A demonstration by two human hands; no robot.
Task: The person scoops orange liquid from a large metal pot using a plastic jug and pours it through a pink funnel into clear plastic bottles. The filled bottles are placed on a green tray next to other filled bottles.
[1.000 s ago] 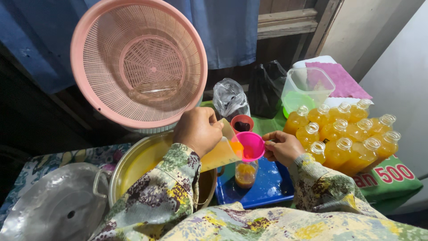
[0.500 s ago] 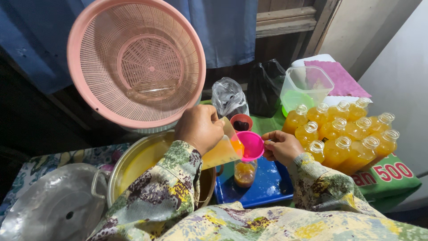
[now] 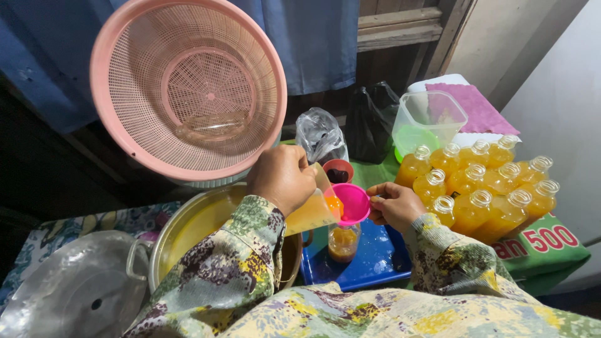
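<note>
My left hand grips a clear cup of orange liquid, tilted so it pours into a pink funnel. My right hand steadies the funnel by its rim. The funnel sits in the mouth of a small clear bottle, partly filled with orange liquid, standing on a blue tray. A large metal pot of the same liquid stands under my left forearm.
Several filled orange bottles stand grouped at the right. A pink strainer basket leans at the back left. A metal lid lies front left. A clear plastic container, a clear bag and a black bag sit behind.
The cup stays tilted over the funnel and the liquid in the bottle has risen slightly. Both hands hold their places.
</note>
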